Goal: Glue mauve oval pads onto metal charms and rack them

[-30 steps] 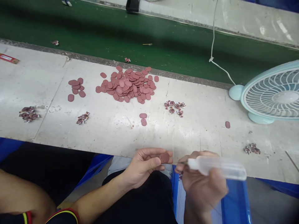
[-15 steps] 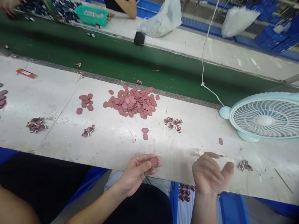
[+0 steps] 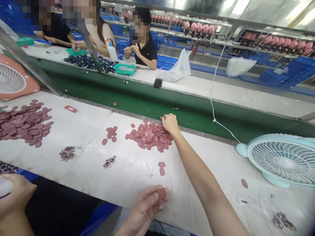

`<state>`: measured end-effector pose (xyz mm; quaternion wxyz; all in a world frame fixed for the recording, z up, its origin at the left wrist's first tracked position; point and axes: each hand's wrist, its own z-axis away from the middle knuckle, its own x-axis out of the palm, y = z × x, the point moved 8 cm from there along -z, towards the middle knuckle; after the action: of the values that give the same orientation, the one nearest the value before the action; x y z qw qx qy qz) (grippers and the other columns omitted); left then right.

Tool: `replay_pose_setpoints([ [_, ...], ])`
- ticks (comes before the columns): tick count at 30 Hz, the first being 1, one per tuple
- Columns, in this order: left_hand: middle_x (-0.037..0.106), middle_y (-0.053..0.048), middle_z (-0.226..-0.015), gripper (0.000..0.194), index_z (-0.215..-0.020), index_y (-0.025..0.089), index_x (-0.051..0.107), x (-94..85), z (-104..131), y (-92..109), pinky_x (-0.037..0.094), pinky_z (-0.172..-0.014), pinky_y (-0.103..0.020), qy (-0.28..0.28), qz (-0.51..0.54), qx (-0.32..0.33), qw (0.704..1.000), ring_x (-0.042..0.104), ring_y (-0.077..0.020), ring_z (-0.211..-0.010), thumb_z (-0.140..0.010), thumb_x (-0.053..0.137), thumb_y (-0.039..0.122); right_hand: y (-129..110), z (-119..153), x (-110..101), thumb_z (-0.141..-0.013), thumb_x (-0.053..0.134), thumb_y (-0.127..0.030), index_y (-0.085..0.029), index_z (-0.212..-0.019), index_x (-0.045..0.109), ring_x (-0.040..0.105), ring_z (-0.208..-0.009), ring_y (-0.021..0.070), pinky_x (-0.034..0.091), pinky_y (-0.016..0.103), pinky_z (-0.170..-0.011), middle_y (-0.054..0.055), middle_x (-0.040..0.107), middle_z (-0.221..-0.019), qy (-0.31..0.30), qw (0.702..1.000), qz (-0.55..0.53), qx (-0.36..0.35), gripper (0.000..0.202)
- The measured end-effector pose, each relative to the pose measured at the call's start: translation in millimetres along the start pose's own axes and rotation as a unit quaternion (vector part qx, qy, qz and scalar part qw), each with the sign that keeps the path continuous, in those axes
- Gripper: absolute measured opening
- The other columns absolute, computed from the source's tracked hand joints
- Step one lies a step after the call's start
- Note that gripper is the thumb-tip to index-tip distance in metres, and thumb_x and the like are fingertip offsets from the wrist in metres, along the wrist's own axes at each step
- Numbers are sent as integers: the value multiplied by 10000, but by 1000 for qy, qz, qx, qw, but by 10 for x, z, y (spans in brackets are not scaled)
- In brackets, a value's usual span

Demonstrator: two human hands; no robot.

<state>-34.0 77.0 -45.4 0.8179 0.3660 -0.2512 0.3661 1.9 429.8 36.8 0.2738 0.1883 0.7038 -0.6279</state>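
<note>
My left hand [image 3: 147,208] holds a reddish oval disc [image 3: 161,194] between thumb and fingers, above the front edge of the white table [image 3: 133,183]. My right arm stretches across the table. At the table's far edge, my right hand [image 3: 169,123] has its fingers curled down by a small brown-and-white piece [image 3: 161,118]; whether it grips the piece is hard to see. Its wrist is beside the right side of a pile of reddish discs [image 3: 150,136]. Two discs [image 3: 161,167] lie between the pile and my left hand.
A light blue fan [image 3: 283,160] stands at right, with a white cord. Small clusters [image 3: 109,161] and a larger disc pile [image 3: 27,123] lie left. Another person's hand [image 3: 18,193] is at lower left. People sit beyond the green belt [image 3: 137,95].
My right hand has moved from the right front of the table to its far edge. My left hand still holds the disc. The view has tilted up, showing people opposite.
</note>
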Motion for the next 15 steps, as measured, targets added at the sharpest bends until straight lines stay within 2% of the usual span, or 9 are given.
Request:
replay_pose_setpoints([
  [2,740,-150,-1139,279,-1029,139,744,-40,16,-8,544,-680,-195,10,16,-6,1000,728,-210,-939,-782,792,262,17,-100,31,-927,618,-354,-171,-1176,617,577,-1177,245,484,494,-1013,92,595,-1293,9,1000,22,18,309],
  [5,741,-153,-1137,283,-1028,132,741,-87,27,-10,555,-669,-190,17,25,-7,1000,732,-209,-925,-777,797,250,50,-113,-27,-928,617,-355,-167,-1158,622,595,-1137,232,505,470,-984,89,609,-1260,19,999,16,37,297],
  [7,737,-159,-1143,290,-1041,126,735,-99,22,-8,560,-670,-189,16,17,-6,1000,731,-208,-928,-784,792,247,60,-40,-134,-924,622,-362,-157,-1085,640,629,-1047,203,532,432,-928,74,650,-1160,24,999,-9,45,261],
  [9,734,-159,-1150,292,-1050,125,733,-93,7,-8,563,-683,-192,8,7,-10,1000,728,-209,-940,-791,787,247,71,155,-282,-913,622,-373,-145,-988,650,658,-896,176,558,373,-825,51,688,-984,28,997,-50,50,242],
  [12,730,-148,-1167,278,-1051,140,735,-65,-23,-12,562,-716,-194,-10,-2,-16,1000,720,-214,-983,-794,786,235,109,791,-529,-891,579,-396,-156,-946,643,648,-706,156,551,299,-675,22,676,-770,26,989,-138,47,254],
  [15,714,-135,-1212,254,-1055,165,736,-13,-35,-11,555,-746,-200,-33,-18,-6,999,707,-217,-1030,-809,770,218,207,1772,-730,-858,585,-422,-218,-1078,642,629,-641,140,555,301,-646,4,677,-779,5,973,-224,46,305],
])
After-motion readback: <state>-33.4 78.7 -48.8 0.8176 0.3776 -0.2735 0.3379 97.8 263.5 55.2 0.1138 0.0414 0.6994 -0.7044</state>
